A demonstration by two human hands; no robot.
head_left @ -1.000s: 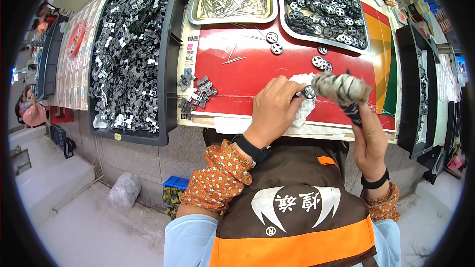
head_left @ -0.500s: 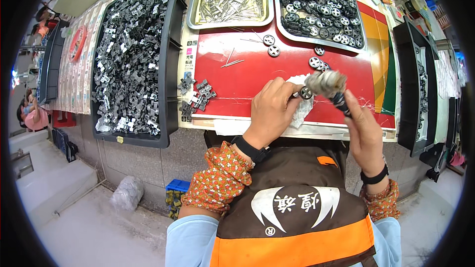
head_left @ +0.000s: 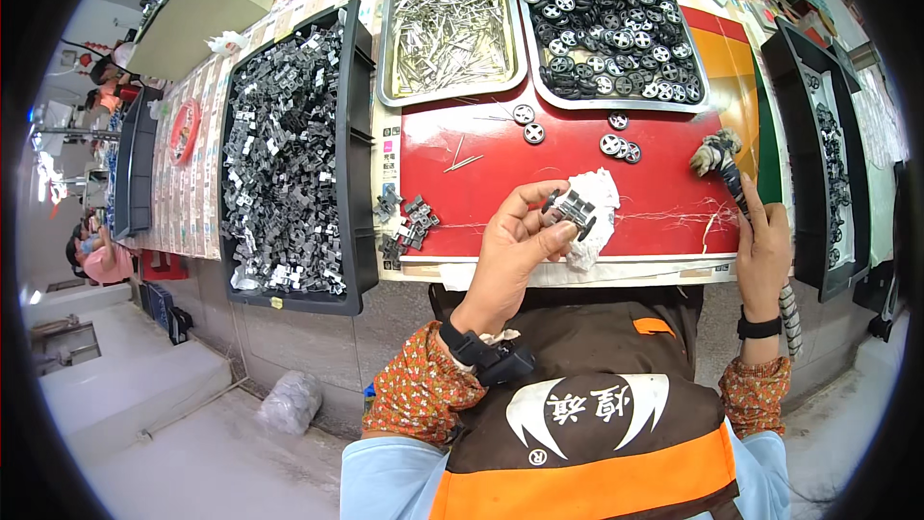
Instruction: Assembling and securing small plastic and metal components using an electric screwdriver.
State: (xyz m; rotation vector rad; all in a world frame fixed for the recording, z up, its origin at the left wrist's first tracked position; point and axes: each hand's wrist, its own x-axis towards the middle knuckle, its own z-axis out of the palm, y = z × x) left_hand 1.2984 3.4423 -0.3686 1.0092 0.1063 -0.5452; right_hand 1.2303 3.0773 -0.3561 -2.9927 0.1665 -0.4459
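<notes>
My left hand (head_left: 512,252) pinches a small dark caster (head_left: 572,211) between thumb and fingers, a black wheel at each side of its body. Directly behind and beneath it is a crumpled white cloth (head_left: 599,197) on the red table mat. To the right, my right hand (head_left: 765,255) is closed round the handle of a hammer (head_left: 718,152), whose head looks wrapped in worn greyish material. The head rests on or hovers just over the mat; I cannot tell which. The striped handle end shows below my wrist. Loose black wheels (head_left: 612,145) lie beyond the cloth.
A black crate (head_left: 358,183) of dark clip-shaped parts stands at left, with several parts (head_left: 414,223) beside it. At the back are a tray (head_left: 388,34) of metal pins and a tray (head_left: 707,87) of wheels. Another black crate (head_left: 782,135) stands at right.
The hammer has moved right, away from the left hand and the cloth. My left hand has turned and raised the caster, so its body and both wheels now show.
</notes>
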